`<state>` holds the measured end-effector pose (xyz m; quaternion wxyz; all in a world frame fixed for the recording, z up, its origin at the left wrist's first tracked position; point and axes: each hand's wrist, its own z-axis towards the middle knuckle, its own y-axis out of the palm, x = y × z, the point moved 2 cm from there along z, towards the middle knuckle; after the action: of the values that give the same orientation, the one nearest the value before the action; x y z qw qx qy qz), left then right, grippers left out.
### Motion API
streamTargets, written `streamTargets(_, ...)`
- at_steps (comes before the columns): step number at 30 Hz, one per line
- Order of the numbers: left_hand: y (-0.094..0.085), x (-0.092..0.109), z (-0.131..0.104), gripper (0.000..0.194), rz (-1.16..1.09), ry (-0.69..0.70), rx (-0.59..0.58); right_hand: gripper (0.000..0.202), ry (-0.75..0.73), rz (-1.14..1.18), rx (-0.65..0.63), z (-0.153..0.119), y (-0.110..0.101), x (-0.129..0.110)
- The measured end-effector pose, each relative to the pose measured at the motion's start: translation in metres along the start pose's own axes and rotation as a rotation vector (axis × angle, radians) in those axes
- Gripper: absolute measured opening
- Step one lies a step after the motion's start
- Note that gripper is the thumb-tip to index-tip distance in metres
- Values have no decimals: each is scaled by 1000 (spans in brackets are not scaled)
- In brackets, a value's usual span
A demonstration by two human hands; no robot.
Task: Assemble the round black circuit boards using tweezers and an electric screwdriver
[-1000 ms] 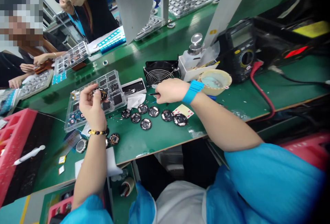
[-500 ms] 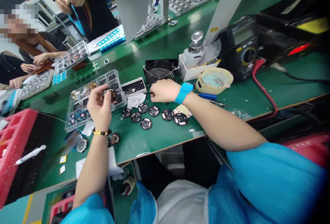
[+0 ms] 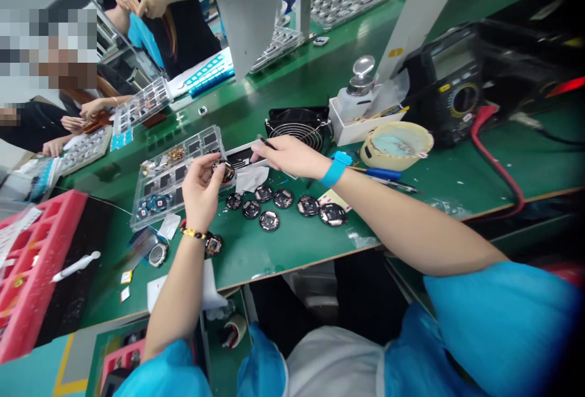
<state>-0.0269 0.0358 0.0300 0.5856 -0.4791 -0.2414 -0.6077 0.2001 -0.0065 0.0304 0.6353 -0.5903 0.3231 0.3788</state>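
Note:
My left hand (image 3: 201, 193) is closed around a round black watch module (image 3: 223, 170), held up in front of the clear compartment box (image 3: 183, 168). The fingers cover part of the module. My right hand (image 3: 287, 154) is closed on a thin dark tool (image 3: 265, 141) whose end shows above the fingers; its exact kind I cannot make out. This hand is over the small white tray (image 3: 247, 154) of dark strips, just right of the left hand. Below the hands, several similar round modules (image 3: 283, 198) lie on the green bench (image 3: 283, 248). Another module (image 3: 213, 243) lies beside my left wrist.
A black fan (image 3: 297, 126), a white box with a pump bottle (image 3: 361, 95), a cream bowl (image 3: 397, 144) and a multimeter (image 3: 457, 80) stand behind and to the right. At left is a red foam tray (image 3: 27, 269). Other people's hands work across the bench.
My right hand has moved left, towards my left hand, and turned so the dark tool now points up. The left hand has come slightly right with the module. The whole view has shifted.

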Motion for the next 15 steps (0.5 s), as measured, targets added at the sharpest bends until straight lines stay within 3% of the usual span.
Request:
streamTargets(3,2,-1,-1,36,-29,-12,-11,45,-2,217,-63,0,10,-1)
streamTargets(8,6,-1,-4,34,-57,2,-25,49,-158,221,-9,-4,18,-5)
streamTargets(15,9,5,-6,25,91,110,7,38,-150,252,-51,-11,24,-10)
